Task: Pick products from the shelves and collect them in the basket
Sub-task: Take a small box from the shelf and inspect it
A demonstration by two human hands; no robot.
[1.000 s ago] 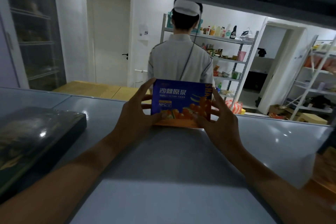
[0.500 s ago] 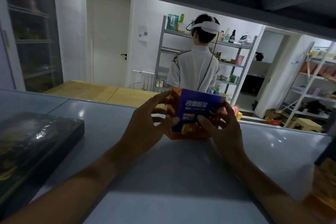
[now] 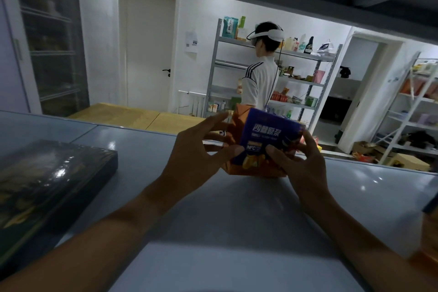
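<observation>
Both thumbs cover the lower front of the blue-and-orange carton (image 3: 265, 140), the dark flat box (image 3: 47, 187) runs off the shelf's left edge, an orange blurred thing (image 3: 430, 239) is cut off at right.

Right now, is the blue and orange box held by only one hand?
No, the left hand and right hand both grip the box.

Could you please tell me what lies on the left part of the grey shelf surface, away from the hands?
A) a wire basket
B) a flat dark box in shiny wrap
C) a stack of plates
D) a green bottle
B: a flat dark box with glossy highlights lies on the grey shelf surface, left of the left hand.
</observation>
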